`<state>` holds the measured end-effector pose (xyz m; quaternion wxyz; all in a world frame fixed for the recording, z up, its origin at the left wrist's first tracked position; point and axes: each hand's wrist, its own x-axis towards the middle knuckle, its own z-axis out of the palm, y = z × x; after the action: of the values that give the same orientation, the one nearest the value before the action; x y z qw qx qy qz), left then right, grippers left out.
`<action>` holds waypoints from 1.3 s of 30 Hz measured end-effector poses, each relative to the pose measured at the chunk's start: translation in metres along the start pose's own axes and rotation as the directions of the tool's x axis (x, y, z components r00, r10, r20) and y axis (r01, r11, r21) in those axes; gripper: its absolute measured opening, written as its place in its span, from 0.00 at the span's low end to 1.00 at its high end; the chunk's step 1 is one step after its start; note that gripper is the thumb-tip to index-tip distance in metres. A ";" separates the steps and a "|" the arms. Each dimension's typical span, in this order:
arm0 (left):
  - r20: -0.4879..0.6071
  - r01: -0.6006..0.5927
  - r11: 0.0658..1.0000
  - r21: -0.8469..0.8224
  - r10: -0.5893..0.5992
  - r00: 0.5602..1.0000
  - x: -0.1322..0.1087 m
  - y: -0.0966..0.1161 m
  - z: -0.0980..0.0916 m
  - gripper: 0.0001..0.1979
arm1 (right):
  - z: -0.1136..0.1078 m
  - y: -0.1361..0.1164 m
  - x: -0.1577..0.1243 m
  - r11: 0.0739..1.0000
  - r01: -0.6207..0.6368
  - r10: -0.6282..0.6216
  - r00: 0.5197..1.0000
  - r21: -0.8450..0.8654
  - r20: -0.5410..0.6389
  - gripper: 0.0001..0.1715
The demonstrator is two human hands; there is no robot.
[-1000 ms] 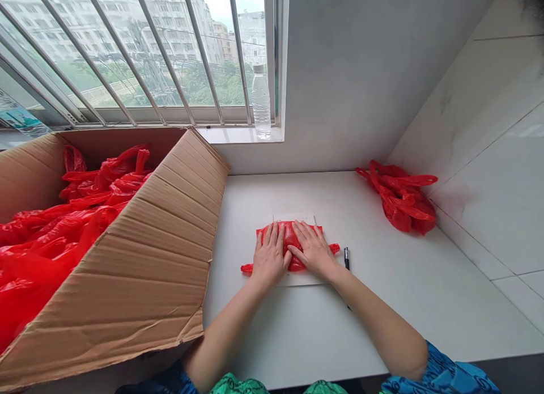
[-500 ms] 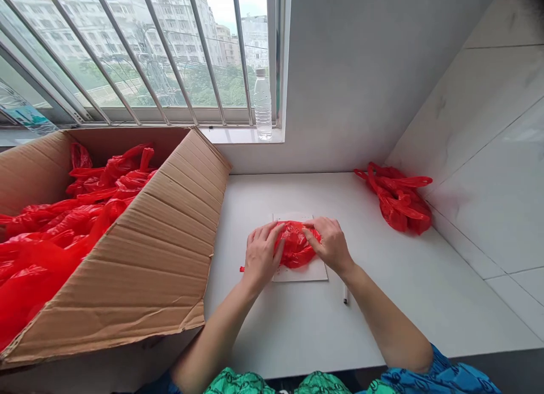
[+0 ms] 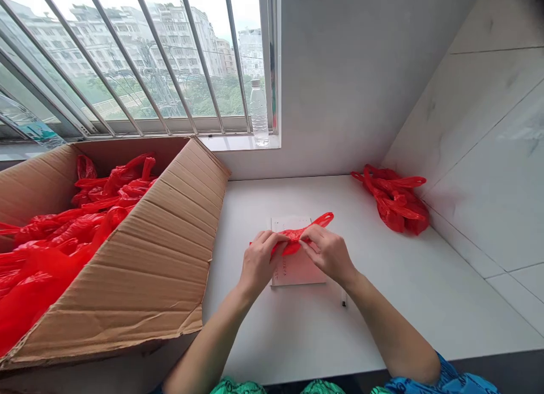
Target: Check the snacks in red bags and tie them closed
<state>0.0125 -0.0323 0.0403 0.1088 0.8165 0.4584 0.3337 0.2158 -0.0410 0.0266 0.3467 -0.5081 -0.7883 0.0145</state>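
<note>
A red plastic bag (image 3: 302, 234) is bunched into a narrow strip above a white notepad (image 3: 297, 266) on the white table (image 3: 382, 303). My left hand (image 3: 258, 262) pinches its left end with curled fingers. My right hand (image 3: 329, 252) grips its middle, and a handle loop sticks out past it to the upper right. Both hands hover over the notepad, which has faint writing on it.
A big open cardboard box (image 3: 140, 269) full of red bags (image 3: 63, 229) stands at the left. A pile of red bags (image 3: 395, 198) lies at the back right by the tiled wall. A pen (image 3: 343, 297) lies under my right wrist. A water bottle (image 3: 258, 111) stands on the windowsill.
My hands went from pressing the bag flat on the notepad to gathering it up. The bag is now lifted and squeezed into a thin strip, baring the pad.
</note>
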 end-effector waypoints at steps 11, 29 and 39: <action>-0.043 0.234 0.972 0.020 -0.233 0.971 0.010 -0.022 0.007 0.14 | 0.004 0.013 0.003 0.996 -0.089 0.090 0.996 0.024 -0.002 0.15; 0.213 0.205 0.938 0.281 -0.269 0.939 -0.013 -0.046 0.045 0.24 | 0.020 0.039 -0.005 0.986 -0.146 0.162 0.946 -0.075 0.281 0.17; 0.292 0.033 0.956 0.292 -0.122 0.949 -0.009 -0.047 0.060 0.26 | 0.069 0.015 -0.010 0.996 -0.068 0.086 0.923 -0.060 0.375 0.34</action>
<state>0.0160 -0.0058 -0.0317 0.0739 0.8466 0.5110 0.1290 0.1915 -0.0188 -0.0372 0.1760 -0.5343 -0.8197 0.1074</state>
